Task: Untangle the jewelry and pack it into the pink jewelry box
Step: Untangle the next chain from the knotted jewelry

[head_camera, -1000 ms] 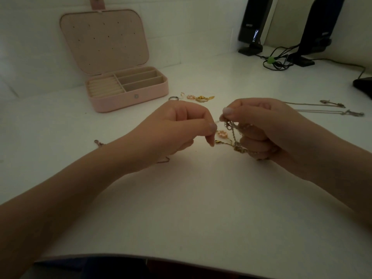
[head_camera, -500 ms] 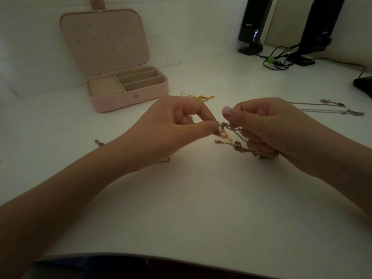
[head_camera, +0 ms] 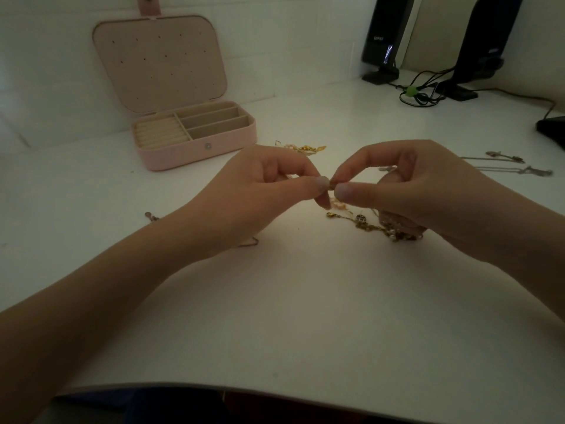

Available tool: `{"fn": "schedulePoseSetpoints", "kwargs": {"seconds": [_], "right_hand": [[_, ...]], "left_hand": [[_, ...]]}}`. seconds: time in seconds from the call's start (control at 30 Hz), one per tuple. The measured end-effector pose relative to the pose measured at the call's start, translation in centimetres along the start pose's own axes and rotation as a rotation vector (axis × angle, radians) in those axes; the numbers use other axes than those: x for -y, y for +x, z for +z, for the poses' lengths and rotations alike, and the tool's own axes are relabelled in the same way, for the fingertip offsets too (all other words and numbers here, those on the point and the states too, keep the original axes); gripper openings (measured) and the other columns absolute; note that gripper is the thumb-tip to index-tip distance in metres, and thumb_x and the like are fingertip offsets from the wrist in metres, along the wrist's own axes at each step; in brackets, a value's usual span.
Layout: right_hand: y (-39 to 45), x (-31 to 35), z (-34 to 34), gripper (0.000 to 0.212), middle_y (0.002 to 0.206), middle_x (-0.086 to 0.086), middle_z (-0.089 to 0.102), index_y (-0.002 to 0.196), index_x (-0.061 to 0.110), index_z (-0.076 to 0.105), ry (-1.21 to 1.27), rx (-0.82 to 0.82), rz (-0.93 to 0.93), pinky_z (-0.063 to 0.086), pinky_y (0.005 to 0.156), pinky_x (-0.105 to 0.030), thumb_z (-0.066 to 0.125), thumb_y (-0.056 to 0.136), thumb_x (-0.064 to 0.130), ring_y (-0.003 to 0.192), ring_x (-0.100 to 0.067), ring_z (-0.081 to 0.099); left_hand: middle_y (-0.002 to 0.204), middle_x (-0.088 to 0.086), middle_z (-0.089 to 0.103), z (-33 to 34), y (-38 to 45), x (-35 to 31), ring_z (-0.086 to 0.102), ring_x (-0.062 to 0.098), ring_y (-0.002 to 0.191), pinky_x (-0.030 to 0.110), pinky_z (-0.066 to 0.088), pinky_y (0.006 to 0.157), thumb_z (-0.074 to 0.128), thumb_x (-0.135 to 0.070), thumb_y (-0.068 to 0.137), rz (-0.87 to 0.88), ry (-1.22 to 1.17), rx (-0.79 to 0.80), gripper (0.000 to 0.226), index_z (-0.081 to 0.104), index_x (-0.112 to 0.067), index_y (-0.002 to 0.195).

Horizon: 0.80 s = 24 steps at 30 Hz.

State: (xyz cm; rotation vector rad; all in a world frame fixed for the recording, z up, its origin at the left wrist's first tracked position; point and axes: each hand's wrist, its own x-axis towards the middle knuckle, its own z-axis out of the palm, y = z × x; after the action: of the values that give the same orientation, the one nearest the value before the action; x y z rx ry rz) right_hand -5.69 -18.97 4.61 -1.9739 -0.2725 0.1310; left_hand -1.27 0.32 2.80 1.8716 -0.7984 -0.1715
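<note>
My left hand [head_camera: 263, 194] and my right hand [head_camera: 406, 191] meet fingertip to fingertip above the white table, both pinching a small piece of the tangled jewelry. The tangle [head_camera: 373, 226], gold and silver chains with small charms, hangs from the pinch and lies under my right hand. The pink jewelry box [head_camera: 195, 148] stands open at the back left, lid upright, its compartments holding nothing I can see. A second gold and pink cluster [head_camera: 305, 147] lies just beyond my left hand.
Two thin chains with pendants [head_camera: 519, 165] stretch along the table at the right. Another chain [head_camera: 151, 216] shows partly beside my left wrist. Two black speakers [head_camera: 385, 38] and a bundle of cables [head_camera: 419, 93] stand at the back right. A dark object [head_camera: 553, 130] sits at the right edge.
Both hands have drawn together, and their thumbs and forefingers now touch at one point. My right hand has opened up its curl and the tangle lies lower on the table.
</note>
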Motion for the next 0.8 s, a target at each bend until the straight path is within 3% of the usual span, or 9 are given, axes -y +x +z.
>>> {"fn": "schedulePoseSetpoints", "kwargs": {"seconds": [0.1, 0.2, 0.33, 0.43, 0.53, 0.67, 0.8], "right_hand": [[0.04, -0.1, -0.22, 0.035, 0.04, 0.001, 0.032, 0.083, 0.024, 0.077, 0.003, -0.023, -0.038, 0.02, 0.043, -0.023, 0.069, 0.057, 0.046, 0.043, -0.016, 0.019], [0.08, -0.34, -0.3, 0.031, 0.046, -0.004, 0.03, 0.082, 0.024, 0.078, 0.03, -0.029, -0.057, 0.017, 0.045, -0.028, 0.068, 0.061, 0.044, 0.051, -0.025, 0.015], [0.15, -0.56, -0.23, 0.034, 0.045, -0.001, 0.032, 0.081, 0.022, 0.078, 0.029, -0.037, -0.062, 0.017, 0.045, -0.028, 0.068, 0.059, 0.047, 0.048, -0.019, 0.019], [0.19, -0.64, -0.15, 0.038, 0.045, 0.0, 0.032, 0.08, 0.02, 0.077, 0.017, -0.031, -0.059, 0.017, 0.046, -0.029, 0.069, 0.056, 0.048, 0.047, -0.018, 0.02], [0.28, -0.73, -0.11, 0.04, 0.042, 0.004, 0.03, 0.079, 0.02, 0.077, 0.008, -0.037, -0.051, 0.016, 0.048, -0.03, 0.07, 0.054, 0.05, 0.047, -0.018, 0.019], [0.3, -0.79, -0.06, 0.036, 0.043, 0.004, 0.033, 0.077, 0.024, 0.077, -0.014, -0.048, -0.054, 0.019, 0.047, -0.027, 0.069, 0.055, 0.051, 0.048, -0.018, 0.02], [0.26, -0.84, -0.03, 0.038, 0.042, 0.005, 0.035, 0.074, 0.027, 0.076, -0.038, -0.081, -0.052, 0.021, 0.045, -0.024, 0.066, 0.053, 0.056, 0.045, -0.012, 0.023]], "left_hand": [[0.051, 0.014, 0.029, 0.02, 0.03, 0.32, 0.021, 0.021, 0.047, 0.023, 0.018, 0.044, 0.06, -0.034, 0.083, -0.008, 0.009, -0.039, 0.02, 0.072, -0.021, 0.072], [0.044, -0.006, 0.03, 0.05, -0.13, 0.49, 0.023, 0.01, 0.042, 0.019, 0.025, 0.042, 0.063, -0.028, 0.086, 0.027, 0.063, -0.08, 0.011, 0.064, -0.02, 0.079], [0.048, -0.009, 0.038, 0.22, -0.21, 0.5, 0.032, 0.007, 0.044, 0.017, 0.032, 0.046, 0.067, -0.028, 0.088, 0.11, 0.165, -0.092, 0.01, 0.06, -0.021, 0.09], [0.072, -0.013, 0.06, 0.27, -0.08, 0.51, 0.056, 0.006, 0.062, 0.017, 0.043, 0.052, 0.063, -0.041, 0.084, 0.11, 0.201, -0.104, 0.014, 0.063, -0.028, 0.09], [0.083, -0.018, 0.063, 0.4, 0.01, 0.36, 0.061, 0.001, 0.081, 0.015, 0.048, 0.064, 0.064, -0.027, 0.087, 0.128, 0.164, -0.132, 0.006, 0.066, -0.022, 0.088], [0.081, -0.015, 0.069, 0.51, -0.06, 0.34, 0.065, 0.003, 0.083, 0.022, 0.053, 0.08, 0.067, -0.021, 0.083, 0.172, 0.17, -0.191, 0.004, 0.071, -0.022, 0.085], [0.08, -0.014, 0.071, 0.49, -0.27, 0.21, 0.066, 0.001, 0.082, 0.018, 0.052, 0.08, 0.073, -0.014, 0.082, 0.219, 0.202, -0.227, 0.009, 0.074, -0.022, 0.086]]}}
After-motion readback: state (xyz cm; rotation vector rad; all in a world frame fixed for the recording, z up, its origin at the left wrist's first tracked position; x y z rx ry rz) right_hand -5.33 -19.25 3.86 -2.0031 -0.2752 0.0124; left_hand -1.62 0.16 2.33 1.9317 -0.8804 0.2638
